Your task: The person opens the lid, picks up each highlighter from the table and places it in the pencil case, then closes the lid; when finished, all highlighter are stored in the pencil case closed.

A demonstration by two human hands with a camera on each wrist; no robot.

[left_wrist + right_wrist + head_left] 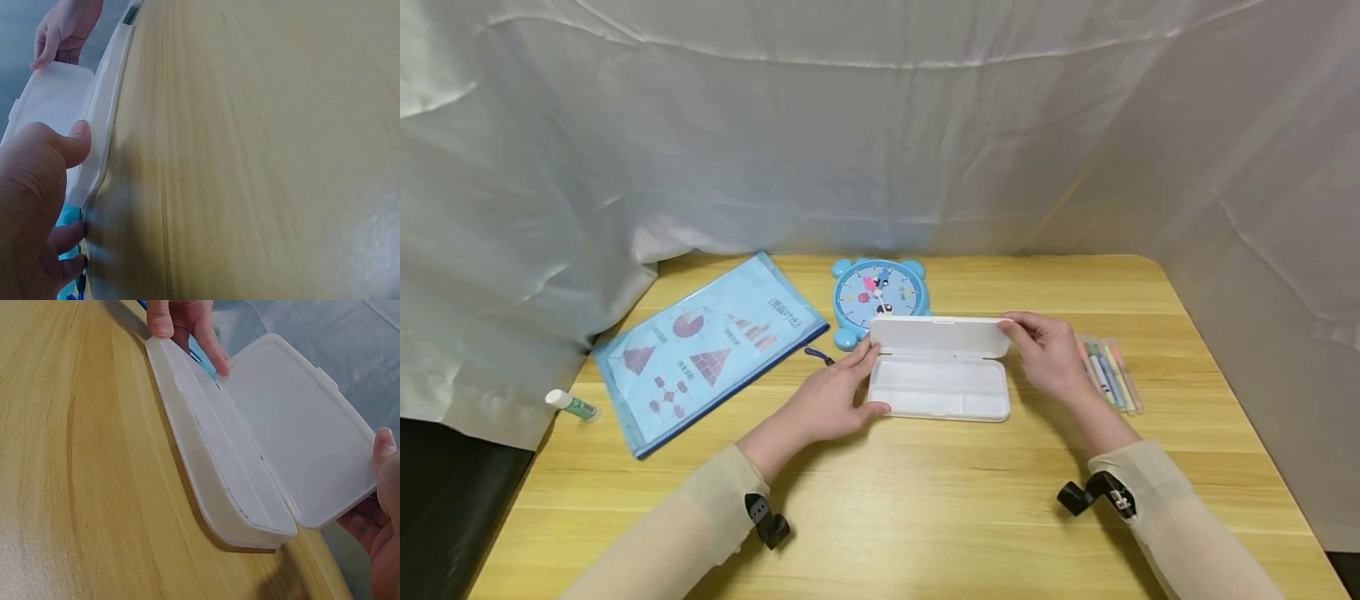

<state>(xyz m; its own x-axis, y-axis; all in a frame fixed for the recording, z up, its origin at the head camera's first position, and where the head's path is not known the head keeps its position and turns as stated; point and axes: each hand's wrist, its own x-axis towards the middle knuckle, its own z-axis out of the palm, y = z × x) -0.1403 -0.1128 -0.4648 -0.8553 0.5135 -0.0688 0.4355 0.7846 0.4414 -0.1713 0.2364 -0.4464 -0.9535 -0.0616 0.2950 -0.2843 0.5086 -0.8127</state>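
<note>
White pencil case (925,383) is on the table (970,508), pretty much front and centre, flipped open with its lid (940,337) tilted up at the back. Its left end is gripped by the left hand (831,404), thumb on the near corner. The lid's right end is pinched between the thumb and fingers of the right hand (1052,354). A blue clock (891,304) is partly hidden behind the lid, a blue folder (722,342) and glue stick (576,406) are off left, and some markers (1112,375) are parked just beside the right hand.

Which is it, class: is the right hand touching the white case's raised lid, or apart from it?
Touching. The right wrist view shows the right hand holding the edge of the lid between thumb and fingers.
</note>
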